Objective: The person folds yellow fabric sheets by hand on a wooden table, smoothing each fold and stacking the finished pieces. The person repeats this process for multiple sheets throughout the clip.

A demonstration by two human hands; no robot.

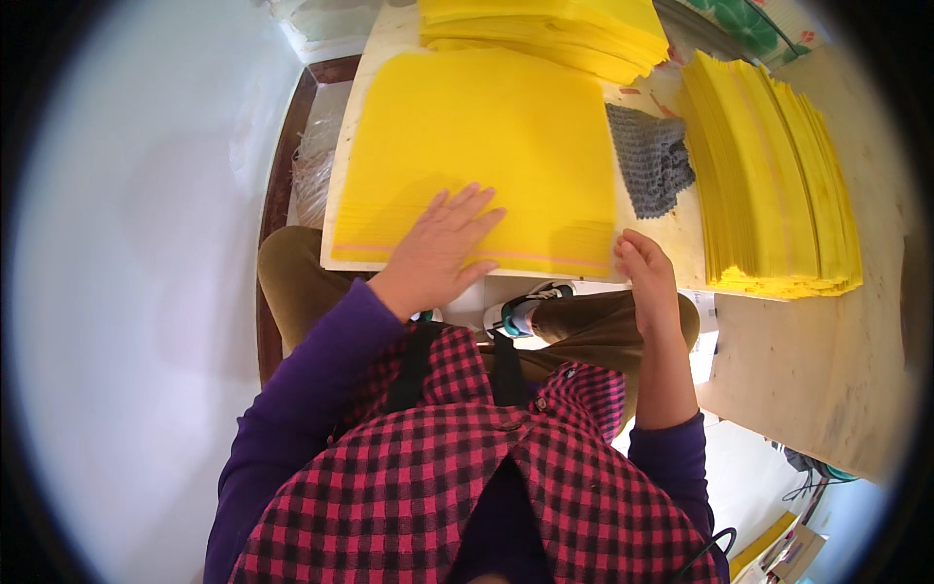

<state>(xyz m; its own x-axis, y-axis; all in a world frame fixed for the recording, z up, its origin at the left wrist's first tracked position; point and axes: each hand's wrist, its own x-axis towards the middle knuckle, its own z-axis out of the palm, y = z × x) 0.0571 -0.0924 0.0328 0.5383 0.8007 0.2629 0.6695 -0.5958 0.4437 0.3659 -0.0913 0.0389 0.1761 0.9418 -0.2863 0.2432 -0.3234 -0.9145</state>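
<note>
Looks like a broad, roughly square stack of thin, bright yellow sheets, carries a thin pinkish-orange line along the near edge. Lies flat on the pale wooden tabletop, set close to the near edge, squared roughly parallel to it. Appears mostly smooth on top, shows finely stepped layers along the near side.

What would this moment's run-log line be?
left hand: spread on yellow sheet stack | right hand: beside stack's near-right corner, contact unclear | nearby: gray cloth
</note>
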